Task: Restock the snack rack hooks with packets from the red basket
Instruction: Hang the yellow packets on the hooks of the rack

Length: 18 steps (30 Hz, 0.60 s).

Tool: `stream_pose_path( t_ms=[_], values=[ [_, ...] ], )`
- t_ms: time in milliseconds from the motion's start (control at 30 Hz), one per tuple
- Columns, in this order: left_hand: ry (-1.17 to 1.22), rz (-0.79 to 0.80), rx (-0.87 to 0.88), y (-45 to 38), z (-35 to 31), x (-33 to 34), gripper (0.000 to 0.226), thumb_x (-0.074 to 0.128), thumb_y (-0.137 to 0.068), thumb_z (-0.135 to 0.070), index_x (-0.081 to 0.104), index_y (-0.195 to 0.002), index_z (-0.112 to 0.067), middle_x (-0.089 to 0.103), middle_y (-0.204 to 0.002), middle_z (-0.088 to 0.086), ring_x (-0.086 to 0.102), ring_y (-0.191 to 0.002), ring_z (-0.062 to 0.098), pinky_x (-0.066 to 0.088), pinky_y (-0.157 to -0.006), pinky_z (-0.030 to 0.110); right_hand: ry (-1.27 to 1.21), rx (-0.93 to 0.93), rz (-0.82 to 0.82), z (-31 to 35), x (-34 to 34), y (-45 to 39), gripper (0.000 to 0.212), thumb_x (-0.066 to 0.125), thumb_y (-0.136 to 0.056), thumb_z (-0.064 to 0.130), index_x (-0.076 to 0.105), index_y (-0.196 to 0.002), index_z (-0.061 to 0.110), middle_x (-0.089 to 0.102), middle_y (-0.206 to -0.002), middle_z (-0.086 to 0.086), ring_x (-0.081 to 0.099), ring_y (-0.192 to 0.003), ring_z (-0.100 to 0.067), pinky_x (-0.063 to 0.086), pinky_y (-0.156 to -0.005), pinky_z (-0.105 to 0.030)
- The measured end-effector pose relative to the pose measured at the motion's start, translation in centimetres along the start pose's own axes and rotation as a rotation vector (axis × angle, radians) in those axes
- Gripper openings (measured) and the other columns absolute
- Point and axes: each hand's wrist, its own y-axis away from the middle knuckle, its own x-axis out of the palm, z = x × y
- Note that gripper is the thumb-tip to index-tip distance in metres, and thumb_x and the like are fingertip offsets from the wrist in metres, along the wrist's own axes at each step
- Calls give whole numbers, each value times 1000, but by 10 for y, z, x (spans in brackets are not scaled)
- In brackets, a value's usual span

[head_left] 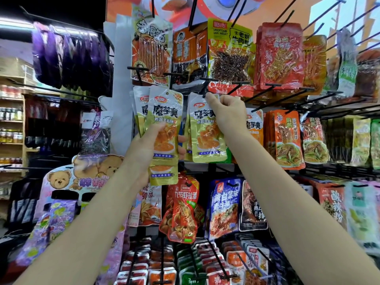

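My left hand (144,149) grips a small stack of gold-green snack packets (164,124), held upright in front of the rack's middle row. My right hand (228,114) pinches the top of another gold-green packet (205,136) right at the tip of a black hook (205,93). That packet hangs flat against others of the same kind behind it. The red basket is out of view.
The wire rack carries rows of hanging packets: orange and yellow ones (228,52) above, orange-red ones (287,138) to the right, shrimp and blue packets (183,208) below. Several bare black hooks (296,95) jut out on the right. Purple bags (67,54) hang at left.
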Motion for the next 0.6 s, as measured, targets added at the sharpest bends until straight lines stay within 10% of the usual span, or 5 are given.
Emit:
stream_pose_path(
  t_ms=[600],
  values=[
    [11, 5, -17, -3, 3, -2, 44, 53, -102, -38, 69, -118, 0, 76, -106, 17, 76, -82, 31, 60, -61, 34, 472, -446, -42, -31, 9, 28, 37, 71, -92, 33, 61, -125, 21, 42, -119, -7, 53, -86, -20, 49, -72, -28]
  ],
)
